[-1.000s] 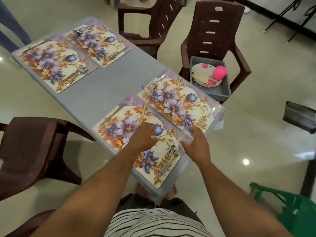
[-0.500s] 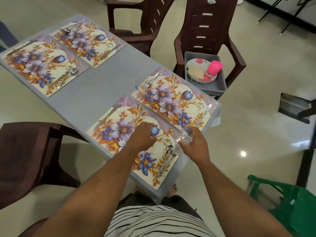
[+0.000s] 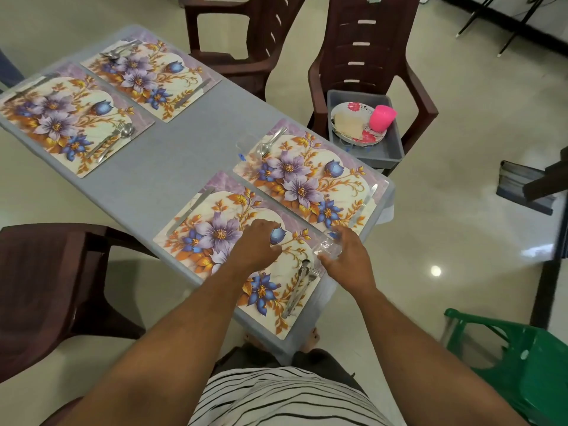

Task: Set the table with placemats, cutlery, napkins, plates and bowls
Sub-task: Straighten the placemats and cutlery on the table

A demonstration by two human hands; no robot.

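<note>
Head view — right hand point(image 3: 349, 262) grips clear glass point(image 3: 328, 247).

On the table point(image 3: 172, 167), four placemats lie in two pairs, the near placemat point(image 3: 215, 241) under my left hand point(image 3: 256, 247), my right hand point(image 3: 347, 259) holding a glass point(image 3: 327, 245) at its right edge, cutlery point(image 3: 299, 287) just near of it, and a bin point(image 3: 390, 149) with plates point(image 3: 350, 112) on the far-right chair point(image 3: 368, 56).

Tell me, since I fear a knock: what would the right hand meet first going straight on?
Likely the table knife on the far floral placemat; the right hand, gripping a clear glass, points there, though depth is uncertain.
</note>
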